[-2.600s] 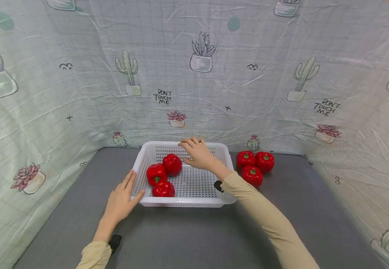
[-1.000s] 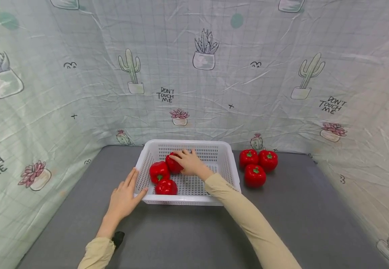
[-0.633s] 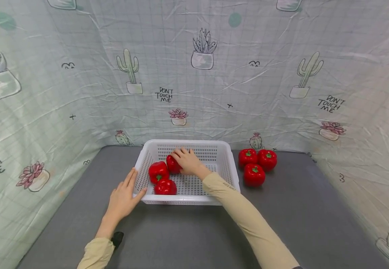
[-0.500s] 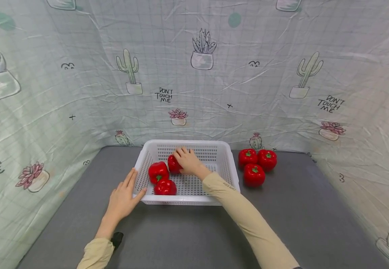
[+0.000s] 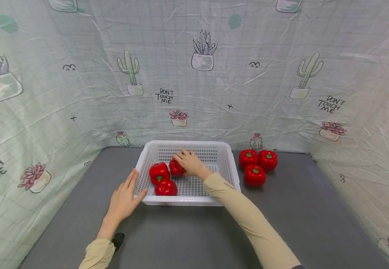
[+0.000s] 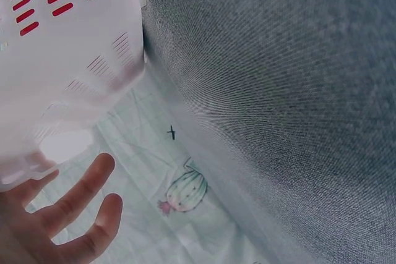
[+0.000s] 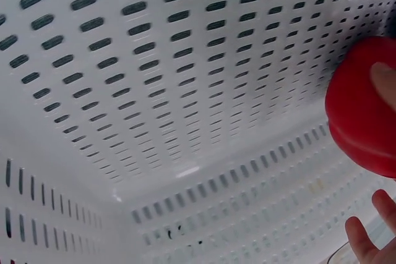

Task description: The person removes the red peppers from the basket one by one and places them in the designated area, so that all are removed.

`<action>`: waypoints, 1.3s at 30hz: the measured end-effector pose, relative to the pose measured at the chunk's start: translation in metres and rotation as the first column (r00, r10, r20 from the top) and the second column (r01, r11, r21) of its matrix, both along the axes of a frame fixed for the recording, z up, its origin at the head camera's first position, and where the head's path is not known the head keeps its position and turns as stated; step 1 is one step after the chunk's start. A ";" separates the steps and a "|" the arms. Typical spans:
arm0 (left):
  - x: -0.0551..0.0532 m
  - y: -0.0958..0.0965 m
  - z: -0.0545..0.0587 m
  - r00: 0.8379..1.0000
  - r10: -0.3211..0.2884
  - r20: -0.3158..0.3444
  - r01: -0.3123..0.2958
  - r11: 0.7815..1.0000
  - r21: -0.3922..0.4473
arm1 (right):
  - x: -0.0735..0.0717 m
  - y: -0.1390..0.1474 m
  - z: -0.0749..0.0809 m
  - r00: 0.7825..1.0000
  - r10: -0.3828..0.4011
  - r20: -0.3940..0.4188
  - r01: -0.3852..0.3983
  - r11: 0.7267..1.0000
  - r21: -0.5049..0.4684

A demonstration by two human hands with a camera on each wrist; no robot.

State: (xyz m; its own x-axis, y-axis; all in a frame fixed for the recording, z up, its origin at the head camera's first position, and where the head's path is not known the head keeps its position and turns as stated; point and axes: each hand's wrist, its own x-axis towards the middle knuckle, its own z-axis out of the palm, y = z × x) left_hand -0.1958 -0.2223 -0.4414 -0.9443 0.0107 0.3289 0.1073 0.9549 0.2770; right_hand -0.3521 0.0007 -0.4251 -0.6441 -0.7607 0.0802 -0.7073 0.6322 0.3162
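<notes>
A white perforated plastic basket (image 5: pixel 187 200) stands on the grey table, with three red bell peppers inside its left half. My right hand (image 5: pixel 192 166) reaches into it and grips the rear bell pepper (image 5: pixel 176 169), partly covering it. The right wrist view has that pepper large at the right edge, a thumb (image 7: pixel 385 83) against its side. Nearby in the basket lie a bell pepper with a green stem (image 5: pixel 159 173) and another at the front (image 5: pixel 166 188). My left hand (image 5: pixel 123 200) rests on the basket's left rim, fingers extended; some fingers show in the left wrist view.
To the right of the basket, three more red bell peppers (image 5: pixel 255 176) stand grouped on the table (image 5: pixel 187 235). A cloth printed with cacti (image 5: pixel 202 101) hangs behind and along both sides.
My right hand came down from above the basket onto the rear bell pepper. That pepper has since shifted slightly right, away from the stemmed one. My left hand keeps its place on the rim.
</notes>
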 end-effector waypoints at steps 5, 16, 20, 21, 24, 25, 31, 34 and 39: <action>0.000 0.001 0.001 1.000 0.000 -0.012 0.000 1.000 0.001 | -0.001 0.004 0.000 1.000 -0.007 0.023 0.007 1.000 -0.002; -0.001 0.001 -0.001 1.000 -0.005 -0.004 0.005 1.000 0.010 | 0.008 0.011 0.008 0.995 -0.002 0.096 0.001 1.000 0.011; -0.001 0.001 -0.001 1.000 -0.006 -0.010 0.006 1.000 0.011 | 0.010 0.015 0.011 0.996 -0.009 0.090 0.007 1.000 0.029; -0.001 0.001 -0.001 1.000 -0.008 -0.012 0.008 1.000 0.012 | 0.011 0.016 0.012 0.997 -0.007 0.082 0.004 0.999 0.042; 0.000 0.000 -0.001 1.000 -0.008 -0.010 0.008 1.000 0.010 | 0.013 0.018 0.015 0.997 0.010 0.072 -0.015 0.998 0.063; 0.000 0.000 -0.001 1.000 -0.008 -0.010 0.009 1.000 0.010 | 0.014 0.020 0.017 0.998 0.019 0.065 -0.024 0.997 0.067; 0.000 0.000 0.000 1.000 -0.008 -0.017 0.008 1.000 0.012 | 0.020 0.029 0.036 0.996 0.091 -0.001 -0.091 0.995 0.046; 0.000 0.000 -0.001 1.000 -0.008 -0.020 0.008 1.000 0.014 | 0.023 0.035 0.047 0.990 0.136 -0.041 -0.135 0.990 0.036; -0.001 0.001 -0.001 1.000 -0.004 -0.010 0.004 1.000 0.016 | 0.029 0.046 0.066 0.981 0.177 -0.080 -0.176 0.984 0.017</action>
